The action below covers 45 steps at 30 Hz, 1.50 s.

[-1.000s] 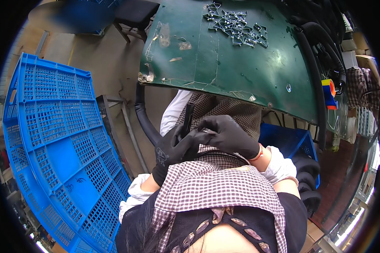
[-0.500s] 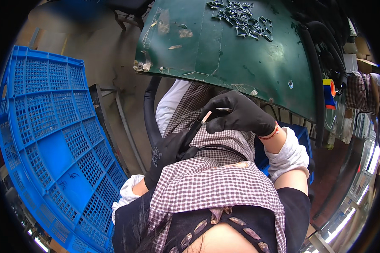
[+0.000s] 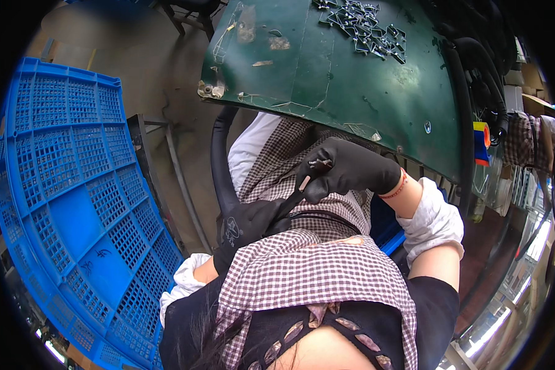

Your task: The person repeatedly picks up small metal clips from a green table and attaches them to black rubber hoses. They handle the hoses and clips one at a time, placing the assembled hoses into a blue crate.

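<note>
1. You are sitting in a workshop or small factory, at a worn green worktable (image 3: 351, 80) whose scratched top is carrying a heap of small metal frame parts (image 3: 364, 24).
2. A big blue plastic crate (image 3: 61, 203) is standing on the bare concrete floor (image 3: 160, 74) at your left.
3. Black rubber hoses (image 3: 475, 55) are lying along the table's far right edge.
4. You are wearing black work gloves (image 3: 351, 169) and a checked apron (image 3: 314, 265), which is fitting for bench work.
</note>
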{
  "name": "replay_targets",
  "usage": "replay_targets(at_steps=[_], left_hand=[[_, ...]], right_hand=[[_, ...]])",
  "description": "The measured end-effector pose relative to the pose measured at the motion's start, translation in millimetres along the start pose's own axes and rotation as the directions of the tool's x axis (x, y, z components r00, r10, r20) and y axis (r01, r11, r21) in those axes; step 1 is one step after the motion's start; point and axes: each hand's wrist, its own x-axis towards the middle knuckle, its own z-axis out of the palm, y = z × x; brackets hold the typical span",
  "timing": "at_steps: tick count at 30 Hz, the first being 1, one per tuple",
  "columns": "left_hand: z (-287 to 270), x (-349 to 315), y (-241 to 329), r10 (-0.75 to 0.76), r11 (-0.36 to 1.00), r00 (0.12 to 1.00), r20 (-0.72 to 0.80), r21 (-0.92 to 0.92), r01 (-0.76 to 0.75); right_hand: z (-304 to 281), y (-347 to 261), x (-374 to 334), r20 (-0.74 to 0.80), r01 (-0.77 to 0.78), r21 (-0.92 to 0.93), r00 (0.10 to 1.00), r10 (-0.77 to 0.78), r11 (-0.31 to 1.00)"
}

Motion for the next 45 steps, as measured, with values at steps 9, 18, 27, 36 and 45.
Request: replay_targets(at_steps=[9, 18, 27, 36, 45], left_hand=[[-3, -2, 0, 0.008, 0.999, 1.0, 0.021, 0.034, -0.008], [6, -3, -7, 0.106, 0.994, 0.993, -0.056, 0.032, -0.104], [-6, -5, -3, 0.118, 0.991, 0.985, 0.126, 0.052, -0.125], [-10, 1, 2, -0.07, 0.997, 0.996, 0.055, 0.025, 0.069], [3, -1, 0, 0.094, 0.995, 0.984, -0.151, 0.058, -0.086]], right_hand=[[7, -3, 0, 0.088, 0.01, 0.125, 0.996, -0.021, 0.992], [13, -18, -11, 0.003, -0.226, 0.037, 0.974, 0.226, 0.973], [13, 21, 8, 0.251, -0.128, 0.307, 0.967, 0.05, 0.943], [-2, 15, -4, 0.031, 0.224, -0.384, 0.973, -0.23, 0.896], [-8, -30, -44, 0.072, 0.163, -0.759, 0.983, -0.168, 0.631]])
